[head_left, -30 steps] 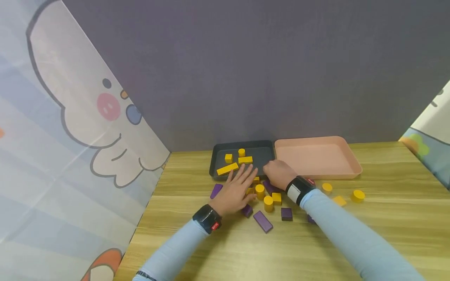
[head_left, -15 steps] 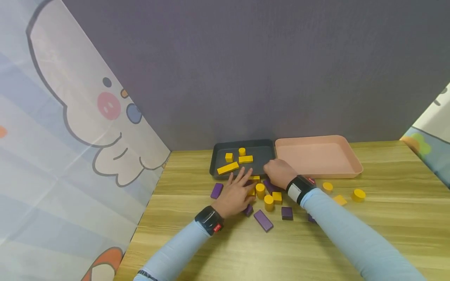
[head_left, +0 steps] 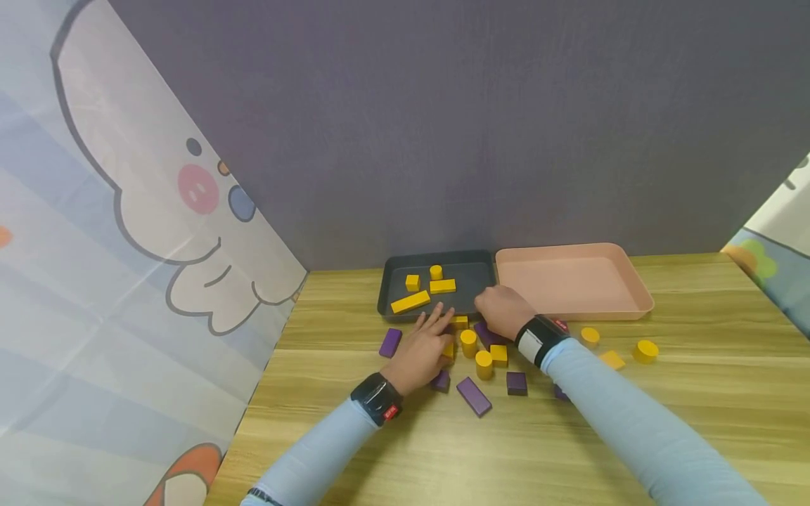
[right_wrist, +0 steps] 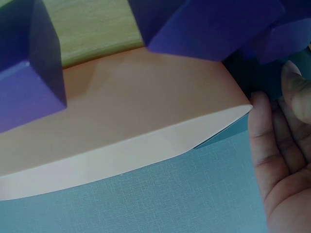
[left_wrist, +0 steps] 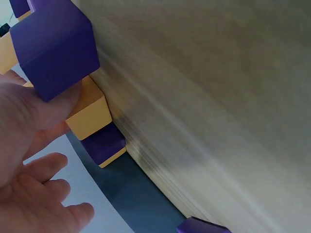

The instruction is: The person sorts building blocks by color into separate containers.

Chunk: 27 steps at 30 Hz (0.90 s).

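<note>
In the head view my left hand (head_left: 418,355) is among scattered blocks before the dark tray (head_left: 468,274). Its thumb and forefinger pinch a yellow block (left_wrist: 90,114), while the other fingers spread toward the tray. A purple cube (left_wrist: 56,48) hides part of the thumb in the left wrist view. My right hand (head_left: 504,311) grips the dark tray's near right corner, thumb outside the wall and fingers inside. Beneath that hand lies a purple block (head_left: 486,336). Several yellow pieces are in the tray, among them a long bar (head_left: 410,302) and a small cylinder (head_left: 436,272).
Beside the dark tray stands a pink tray (head_left: 572,316). Yellow cylinders (head_left: 484,365), a yellow cube (head_left: 498,355) and purple blocks (head_left: 474,397) lie between the hands. More yellow pieces (head_left: 645,351) lie right of the right forearm. A grey wall (head_left: 443,126) rises behind.
My left hand has drawn in slightly, its thumb and forefinger closing on the yellow block. The purple block beside its thumb has shifted a little left. The right hand stays put.
</note>
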Each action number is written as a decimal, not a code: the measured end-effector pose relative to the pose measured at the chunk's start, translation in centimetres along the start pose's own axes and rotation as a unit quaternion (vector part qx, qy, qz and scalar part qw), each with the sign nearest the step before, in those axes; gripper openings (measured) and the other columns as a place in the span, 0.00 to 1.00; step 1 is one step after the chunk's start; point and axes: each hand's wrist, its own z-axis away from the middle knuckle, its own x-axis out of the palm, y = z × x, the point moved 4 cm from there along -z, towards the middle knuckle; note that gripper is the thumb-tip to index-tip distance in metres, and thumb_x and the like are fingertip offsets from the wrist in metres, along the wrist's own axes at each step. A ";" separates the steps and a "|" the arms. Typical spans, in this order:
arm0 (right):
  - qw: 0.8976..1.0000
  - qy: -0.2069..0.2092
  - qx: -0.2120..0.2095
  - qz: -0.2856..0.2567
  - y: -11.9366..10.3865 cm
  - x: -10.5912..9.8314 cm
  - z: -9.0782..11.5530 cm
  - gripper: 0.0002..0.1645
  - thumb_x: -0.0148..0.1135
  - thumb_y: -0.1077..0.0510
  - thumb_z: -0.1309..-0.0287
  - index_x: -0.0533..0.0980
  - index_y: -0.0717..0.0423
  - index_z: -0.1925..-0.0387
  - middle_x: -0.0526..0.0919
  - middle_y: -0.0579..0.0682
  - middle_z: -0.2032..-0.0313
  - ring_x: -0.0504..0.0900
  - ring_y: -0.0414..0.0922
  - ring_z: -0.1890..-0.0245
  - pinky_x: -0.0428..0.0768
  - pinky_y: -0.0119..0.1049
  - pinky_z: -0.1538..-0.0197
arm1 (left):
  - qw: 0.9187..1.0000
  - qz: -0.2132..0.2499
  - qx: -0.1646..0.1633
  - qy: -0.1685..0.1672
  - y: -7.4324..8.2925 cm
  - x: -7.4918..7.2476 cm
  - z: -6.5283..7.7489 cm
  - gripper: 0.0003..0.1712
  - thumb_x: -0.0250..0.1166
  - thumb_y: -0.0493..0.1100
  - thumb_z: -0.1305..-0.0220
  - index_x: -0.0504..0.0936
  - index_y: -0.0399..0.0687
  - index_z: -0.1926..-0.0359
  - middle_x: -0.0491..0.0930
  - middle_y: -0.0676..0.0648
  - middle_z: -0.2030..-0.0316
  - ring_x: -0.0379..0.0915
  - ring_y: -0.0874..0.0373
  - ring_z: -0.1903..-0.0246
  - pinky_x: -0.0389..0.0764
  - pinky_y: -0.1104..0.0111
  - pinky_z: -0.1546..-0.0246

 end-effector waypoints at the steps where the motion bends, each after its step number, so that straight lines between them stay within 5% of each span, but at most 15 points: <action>1: 1.000 0.002 0.000 0.003 0.0 0.1 0.0 0.09 0.77 0.60 0.46 0.87 0.56 0.63 0.88 0.50 0.72 0.85 0.46 0.72 0.89 0.40 0.56 | 1.000 0.000 0.001 0.000 0.0 0.0 0.0 0.23 0.75 0.51 0.39 0.87 0.50 0.44 0.59 0.42 0.22 0.45 0.41 0.20 0.61 0.43 0.25; 14: 1.000 0.000 0.009 -0.002 0.3 0.3 -0.1 0.10 0.78 0.59 0.47 0.88 0.55 0.63 0.87 0.49 0.73 0.83 0.45 0.73 0.89 0.39 0.56 | 0.998 0.058 -0.009 0.003 0.0 -0.9 0.3 0.18 0.73 0.39 0.38 0.83 0.43 0.47 0.84 0.45 0.42 0.66 0.43 0.27 0.66 0.51 0.26; 21: 1.000 0.004 0.007 0.003 0.1 0.2 0.0 0.09 0.78 0.59 0.47 0.88 0.56 0.63 0.88 0.49 0.73 0.84 0.46 0.72 0.89 0.40 0.56 | 0.993 0.117 -0.027 0.009 -0.8 -1.4 0.5 0.24 0.71 0.32 0.40 0.81 0.43 0.42 0.84 0.48 0.48 0.81 0.55 0.47 0.82 0.65 0.41; 27: 1.000 -0.001 0.011 0.003 0.1 0.3 -0.1 0.09 0.78 0.59 0.46 0.88 0.55 0.63 0.88 0.49 0.73 0.84 0.46 0.72 0.89 0.40 0.56 | 0.991 0.119 -0.033 0.043 -2.1 -2.8 -0.2 0.27 0.70 0.27 0.43 0.81 0.41 0.41 0.84 0.45 0.45 0.81 0.52 0.44 0.82 0.64 0.41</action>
